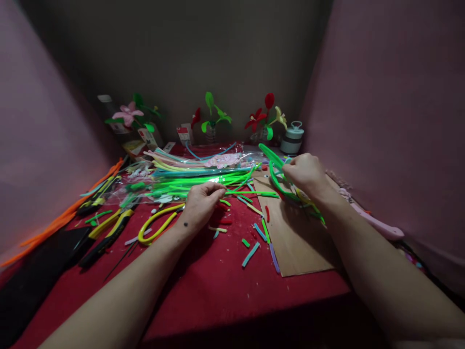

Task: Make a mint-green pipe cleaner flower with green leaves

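My left hand [204, 202] is closed in a pinch, thumb against forefinger, on the end of a green pipe cleaner [250, 193] that stretches to the right. Beneath and beyond it lies a bundle of green pipe cleaners [174, 184], partly in clear plastic. My right hand [307, 175] is a fist above a piece of brown cardboard [301, 242]. From it stick out bent green pipe cleaners [271, 154], one flattened into a leaf-like loop; the part inside the fist is hidden. Yellow-handled scissors [160, 225] rest beside my left wrist, their blades covered.
Black-and-yellow pliers [109, 237] and orange pipe cleaners [72, 213] lie at the left. Short cut pieces [250, 254] are scattered on the red cloth [218, 300]. Pipe-cleaner flowers [214, 114] and a lidded jar [292, 138] stand at the back. Partitions [399, 97] flank both sides.
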